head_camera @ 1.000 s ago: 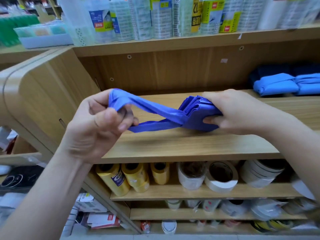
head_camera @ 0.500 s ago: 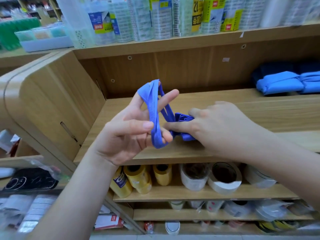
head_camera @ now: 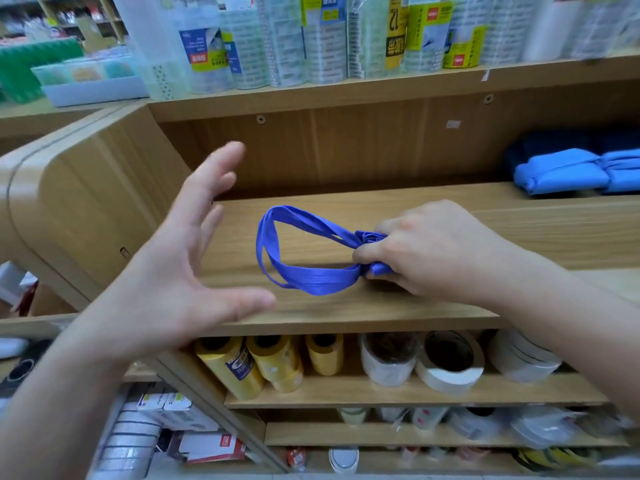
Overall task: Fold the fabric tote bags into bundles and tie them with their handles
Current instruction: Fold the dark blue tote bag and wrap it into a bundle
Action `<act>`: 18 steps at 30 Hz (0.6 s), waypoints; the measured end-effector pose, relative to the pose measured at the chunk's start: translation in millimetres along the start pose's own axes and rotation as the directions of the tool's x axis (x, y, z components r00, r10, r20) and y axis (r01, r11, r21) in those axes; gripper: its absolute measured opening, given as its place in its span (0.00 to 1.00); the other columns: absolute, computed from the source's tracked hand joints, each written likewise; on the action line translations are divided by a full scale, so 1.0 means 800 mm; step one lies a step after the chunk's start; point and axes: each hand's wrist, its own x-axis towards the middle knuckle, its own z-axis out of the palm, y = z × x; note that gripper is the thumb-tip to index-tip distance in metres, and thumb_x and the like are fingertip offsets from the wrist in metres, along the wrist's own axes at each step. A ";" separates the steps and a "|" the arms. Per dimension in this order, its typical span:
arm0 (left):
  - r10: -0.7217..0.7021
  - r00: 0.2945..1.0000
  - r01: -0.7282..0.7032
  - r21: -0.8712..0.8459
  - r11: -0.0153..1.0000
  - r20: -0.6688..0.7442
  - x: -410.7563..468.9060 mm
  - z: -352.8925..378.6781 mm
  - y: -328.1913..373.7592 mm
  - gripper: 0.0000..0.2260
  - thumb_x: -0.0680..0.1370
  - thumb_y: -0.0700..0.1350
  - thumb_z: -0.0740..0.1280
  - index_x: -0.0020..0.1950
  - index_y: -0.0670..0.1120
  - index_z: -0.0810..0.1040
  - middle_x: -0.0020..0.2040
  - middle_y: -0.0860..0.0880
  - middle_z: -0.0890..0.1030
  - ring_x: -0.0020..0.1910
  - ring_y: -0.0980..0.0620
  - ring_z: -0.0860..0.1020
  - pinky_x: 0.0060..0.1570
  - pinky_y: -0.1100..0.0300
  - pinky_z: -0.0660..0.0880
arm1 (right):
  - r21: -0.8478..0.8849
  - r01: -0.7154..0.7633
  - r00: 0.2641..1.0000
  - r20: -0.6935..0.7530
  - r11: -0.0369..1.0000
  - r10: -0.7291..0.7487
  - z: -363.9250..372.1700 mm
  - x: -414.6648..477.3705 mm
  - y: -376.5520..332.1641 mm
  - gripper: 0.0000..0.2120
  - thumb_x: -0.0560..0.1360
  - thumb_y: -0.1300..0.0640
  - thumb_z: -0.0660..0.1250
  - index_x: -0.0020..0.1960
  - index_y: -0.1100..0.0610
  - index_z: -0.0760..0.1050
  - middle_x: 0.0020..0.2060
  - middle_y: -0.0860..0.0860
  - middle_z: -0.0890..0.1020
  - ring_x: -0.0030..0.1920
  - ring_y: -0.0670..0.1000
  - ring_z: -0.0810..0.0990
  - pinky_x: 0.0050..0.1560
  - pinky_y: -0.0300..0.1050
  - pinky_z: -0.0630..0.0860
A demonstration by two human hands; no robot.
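Observation:
A blue fabric tote bag, folded into a small bundle [head_camera: 375,268], lies on the wooden shelf [head_camera: 346,306]. My right hand [head_camera: 426,251] grips the bundle and covers most of it. The bag's handles [head_camera: 298,251] stick out to the left as an open loop resting on the shelf. My left hand [head_camera: 180,268] hovers left of the loop with fingers spread, touching nothing.
Finished light-blue bundles [head_camera: 561,171] lie at the shelf's back right. Packs of tape rolls [head_camera: 325,39] stand on the shelf above. Yellow rolls [head_camera: 256,362] and white tape rolls [head_camera: 446,362] fill the shelf below. A curved wooden side panel [head_camera: 79,202] rises at the left.
My left hand has let go of the handles and pulled away to the left with fingers spread. The handle loop has dropped onto the shelf. My right hand keeps its grip on the bundle.

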 end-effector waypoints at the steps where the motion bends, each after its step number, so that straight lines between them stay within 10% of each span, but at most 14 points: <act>1: 0.110 0.986 -0.144 0.303 0.942 0.128 0.002 0.004 0.014 0.50 0.61 0.60 0.79 0.78 0.50 0.60 0.78 0.52 0.60 0.77 0.51 0.58 0.75 0.48 0.57 | 0.003 0.008 1.000 0.004 1.000 -0.008 0.000 0.002 0.003 0.12 0.82 0.44 0.55 0.63 0.40 0.71 0.43 0.45 0.73 0.43 0.51 0.75 0.33 0.43 0.65; 3: 0.213 0.932 -0.363 0.719 0.592 0.294 0.009 0.022 0.027 0.43 0.64 0.55 0.78 0.74 0.44 0.66 0.74 0.45 0.66 0.73 0.43 0.64 0.73 0.41 0.58 | 0.014 0.027 1.000 0.006 1.000 -0.027 0.001 0.003 0.007 0.13 0.81 0.42 0.55 0.63 0.39 0.70 0.41 0.44 0.71 0.40 0.50 0.71 0.32 0.44 0.64; 6: 0.280 0.847 -0.526 0.785 0.326 0.451 0.025 0.049 0.008 0.13 0.73 0.43 0.69 0.56 0.43 0.79 0.55 0.44 0.80 0.57 0.42 0.77 0.71 0.44 0.63 | 0.051 0.052 0.998 -0.021 0.997 -0.051 0.002 0.001 0.014 0.13 0.80 0.40 0.56 0.63 0.38 0.70 0.42 0.44 0.73 0.41 0.49 0.74 0.35 0.44 0.68; 9: 0.224 0.851 -0.513 0.660 0.549 0.474 0.038 0.037 -0.003 0.07 0.72 0.44 0.67 0.33 0.47 0.74 0.32 0.52 0.74 0.33 0.49 0.75 0.49 0.50 0.77 | 0.137 0.053 0.999 0.005 0.989 -0.054 0.002 -0.003 0.022 0.14 0.79 0.38 0.56 0.63 0.36 0.69 0.48 0.42 0.71 0.46 0.48 0.76 0.41 0.47 0.72; 12: -0.043 0.913 -0.075 0.269 0.960 0.406 0.043 0.024 0.011 0.16 0.72 0.48 0.70 0.29 0.44 0.70 0.25 0.48 0.68 0.25 0.53 0.67 0.26 0.56 0.66 | 0.321 0.037 0.999 0.020 0.947 -0.045 0.000 -0.006 0.034 0.15 0.77 0.39 0.63 0.63 0.35 0.72 0.56 0.39 0.70 0.50 0.45 0.75 0.48 0.47 0.72; 15: -0.181 0.826 0.204 0.016 0.979 0.534 0.059 0.009 0.024 0.09 0.69 0.50 0.76 0.38 0.48 0.80 0.31 0.48 0.77 0.29 0.48 0.73 0.29 0.56 0.69 | 0.479 0.032 0.999 0.018 0.877 -0.046 0.002 -0.008 0.042 0.16 0.75 0.47 0.71 0.61 0.37 0.75 0.57 0.35 0.72 0.53 0.41 0.73 0.53 0.44 0.71; 18: -0.259 0.828 -0.021 0.490 0.872 0.497 0.077 0.001 0.015 0.08 0.71 0.52 0.76 0.36 0.59 0.77 0.31 0.59 0.79 0.31 0.59 0.76 0.32 0.67 0.68 | 0.574 0.009 0.998 0.046 0.819 -0.044 0.005 -0.008 0.046 0.18 0.74 0.54 0.73 0.61 0.38 0.77 0.51 0.35 0.73 0.50 0.39 0.72 0.53 0.42 0.70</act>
